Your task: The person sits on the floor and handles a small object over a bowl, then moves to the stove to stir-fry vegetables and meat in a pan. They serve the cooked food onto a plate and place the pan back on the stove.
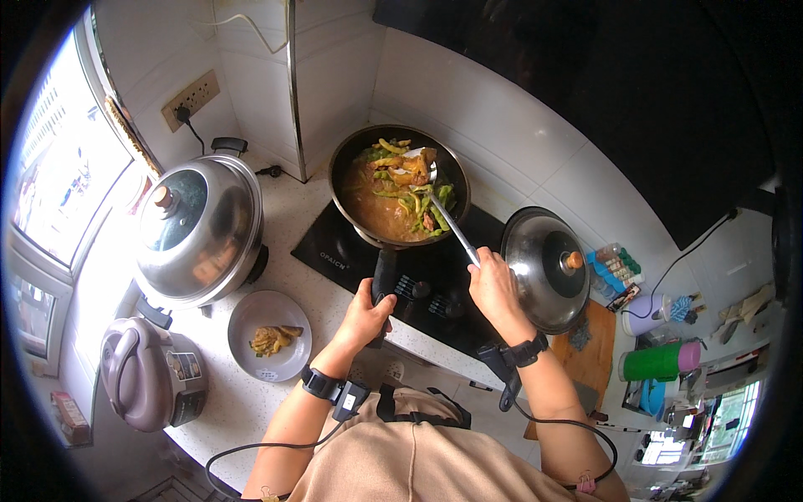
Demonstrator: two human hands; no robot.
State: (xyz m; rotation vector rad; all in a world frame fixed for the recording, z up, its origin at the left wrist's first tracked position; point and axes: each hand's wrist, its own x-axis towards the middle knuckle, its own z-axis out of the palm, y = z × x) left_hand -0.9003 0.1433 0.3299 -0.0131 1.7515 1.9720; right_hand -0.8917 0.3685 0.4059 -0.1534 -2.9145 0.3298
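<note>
My left hand (pixel 366 315) grips the black handle of a frying pan (pixel 465 213), which rests on the black cooktop (pixel 320 248). In the pan are green beans and browned pieces in brown sauce. My right hand (pixel 495 285) holds a metal spatula or ladle (pixel 456 232) by its shaft; its head, inside the pan, carries some of the food. To the left of my left hand, a pale plate (pixel 241 336) on the counter bears a small heap of cooked food. A domed pan lid (pixel 539 282) with a wooden knob stands just right of my right hand.
A large lidded metal pot (pixel 241 219) and a mauve rice cooker (pixel 154 370) stand at the left. Tiled walls (pixel 477 106) border the cooktop. At the right are a wooden cutting board (pixel 599 357), spice jars (pixel 618 270) and a green container (pixel 652 362). Cables hang from both wrist straps.
</note>
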